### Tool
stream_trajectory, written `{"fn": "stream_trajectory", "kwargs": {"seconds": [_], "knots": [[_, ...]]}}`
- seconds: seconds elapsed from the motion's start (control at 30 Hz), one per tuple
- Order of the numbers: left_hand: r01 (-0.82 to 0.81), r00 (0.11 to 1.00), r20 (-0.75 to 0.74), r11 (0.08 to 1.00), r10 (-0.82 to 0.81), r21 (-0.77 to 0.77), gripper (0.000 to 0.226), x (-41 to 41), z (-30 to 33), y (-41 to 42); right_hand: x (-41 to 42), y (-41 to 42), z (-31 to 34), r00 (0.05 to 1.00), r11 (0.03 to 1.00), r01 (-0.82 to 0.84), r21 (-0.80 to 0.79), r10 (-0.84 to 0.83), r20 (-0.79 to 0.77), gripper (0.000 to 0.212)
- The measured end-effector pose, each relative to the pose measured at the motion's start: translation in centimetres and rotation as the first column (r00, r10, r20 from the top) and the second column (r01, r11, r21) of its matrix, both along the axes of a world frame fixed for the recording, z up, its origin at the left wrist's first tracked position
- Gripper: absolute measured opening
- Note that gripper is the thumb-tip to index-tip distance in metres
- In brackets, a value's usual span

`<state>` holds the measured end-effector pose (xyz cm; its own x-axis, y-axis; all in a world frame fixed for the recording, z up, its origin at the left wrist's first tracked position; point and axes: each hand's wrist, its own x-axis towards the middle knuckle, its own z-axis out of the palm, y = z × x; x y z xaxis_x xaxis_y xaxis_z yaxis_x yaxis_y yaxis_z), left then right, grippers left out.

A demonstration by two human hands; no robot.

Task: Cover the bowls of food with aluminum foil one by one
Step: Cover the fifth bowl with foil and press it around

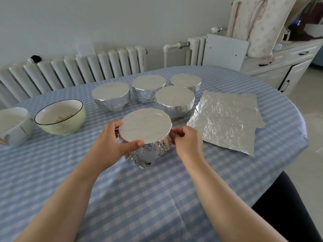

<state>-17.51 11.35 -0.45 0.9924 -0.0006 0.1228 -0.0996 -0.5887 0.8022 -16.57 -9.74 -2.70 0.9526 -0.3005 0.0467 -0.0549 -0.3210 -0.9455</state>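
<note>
A foil-covered bowl [146, 126] stands at the table's middle, its foil stretched flat over the top and crumpled down the sides. My left hand [108, 142] grips its left side, thumb on the near rim. My right hand [185, 138] pinches the foil at its right side. Behind it stand several bowls wrapped in foil [174, 97]. At the left sit two uncovered bowls with food: a pale green bowl [60, 117] and a white bowl [13, 125]. Loose foil sheets [225, 119] lie flat at the right.
The table carries a blue checked cloth [139, 198]. White radiators [78, 70] line the wall behind. A white cabinet [279, 65] with a bag on top stands at the back right. A dark chair edge [286, 206] shows at the lower right.
</note>
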Motion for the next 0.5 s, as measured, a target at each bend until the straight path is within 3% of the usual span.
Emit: {"fn": "stream_trajectory", "kwargs": {"seconds": [0.1,0.27,0.43,0.5], "knots": [[-0.004,1.000,0.000,1.000,0.004,-0.020,0.108,-0.1,0.0,-0.1,-1.1,0.8,0.1,0.999,1.000,0.030,-0.011,-0.029,0.022,0.021],[-0.015,1.000,-0.001,1.000,0.015,0.014,0.123,0.0,0.0,0.0,-2.3,1.1,0.7,1.000,0.988,-0.018,0.151,0.018,0.001,0.036],[-0.008,1.000,-0.002,1.000,0.008,0.023,0.123,0.0,0.0,0.0,-3.4,2.2,0.2,0.997,0.967,-0.074,0.242,0.072,0.015,0.060],[-0.007,1.000,-0.003,1.000,0.007,0.014,0.121,0.0,0.0,0.0,-3.4,2.7,-0.1,0.995,0.965,-0.101,0.240,0.102,0.009,0.058]]}}
